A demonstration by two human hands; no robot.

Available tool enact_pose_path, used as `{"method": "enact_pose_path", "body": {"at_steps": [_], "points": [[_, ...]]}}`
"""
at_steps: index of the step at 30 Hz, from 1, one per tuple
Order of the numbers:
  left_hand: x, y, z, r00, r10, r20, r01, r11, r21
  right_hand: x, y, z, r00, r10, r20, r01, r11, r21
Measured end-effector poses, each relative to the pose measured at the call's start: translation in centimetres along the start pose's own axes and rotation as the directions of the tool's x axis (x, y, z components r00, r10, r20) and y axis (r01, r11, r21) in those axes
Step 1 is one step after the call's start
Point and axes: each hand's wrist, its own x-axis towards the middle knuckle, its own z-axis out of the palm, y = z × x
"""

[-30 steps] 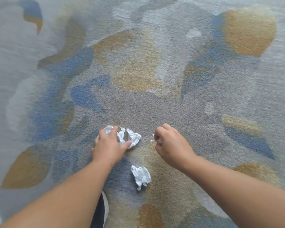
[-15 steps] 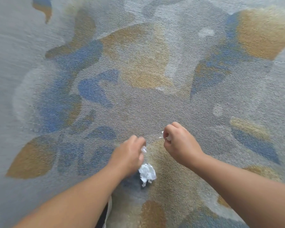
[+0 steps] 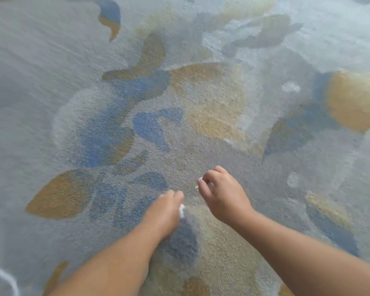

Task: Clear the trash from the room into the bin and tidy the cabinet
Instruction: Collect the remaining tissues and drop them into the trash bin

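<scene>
2 scraps of white paper show, each almost swallowed by a fist. 1 sliver of crumpled paper point(image 3: 181, 210) pokes out at the inner edge of the left hand point(image 3: 163, 212), whose fingers are curled down over it; how firmly they have it I cannot tell, the hand being blurred. Another white scrap point(image 3: 200, 179) peeks from the fingertips of the right hand point(image 3: 223, 195), pinched closed on it, just beyond and inward of the left. Both hands hang low over the patterned carpet point(image 3: 212, 103). No loose paper lies in view, and no bin, so carrying comes next, I judge.
</scene>
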Motion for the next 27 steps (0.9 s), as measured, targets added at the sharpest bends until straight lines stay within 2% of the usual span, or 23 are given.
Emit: {"method": "enact_pose_path", "body": {"at_steps": [2, 4, 7, 11, 17, 20, 27], "points": [[-0.1, -2.8, -5.3, 0.991, -0.108, -0.075, 0.103, 0.992, -0.07, 0.2, -3.8, -2.2, 1.0, -0.009, -0.017, 0.009, 0.999, 0.033], [-1.8, -6.4, -11.2, 0.957, -0.249, -0.146, 0.213, 0.951, -0.222, 0.4, -8.6, -4.7, 0.999, -0.037, -0.001, 0.037, 0.998, 0.055], [-7.0, -12.2, -19.6, 0.853, -0.479, -0.206, 0.39, 0.848, -0.358, 0.8, -17.5, -8.0, 0.994, -0.105, 0.04, 0.103, 0.993, 0.063], [-15.2, -19.1, -28.5, 0.736, -0.649, -0.194, 0.516, 0.723, -0.46, 1.5, -30.5, -11.0, 0.975, -0.184, 0.121, 0.185, 0.983, 0.004], [-24.5, -26.5, -38.3, 0.612, -0.78, -0.132, 0.579, 0.556, -0.597, 2.3, -46.9, -13.5, 0.905, -0.344, 0.252, 0.371, 0.926, -0.071], [-27.2, -28.5, -42.9, 0.553, -0.826, -0.109, 0.594, 0.483, -0.644, 4.1, -53.1, -14.8, 0.883, -0.38, 0.275, 0.413, 0.908, -0.071], [-28.6, -33.4, -49.4, 0.506, -0.86, -0.07, 0.591, 0.404, -0.698, 11.3, -62.1, -15.4, 0.808, -0.438, 0.394, 0.491, 0.87, -0.038]]}}
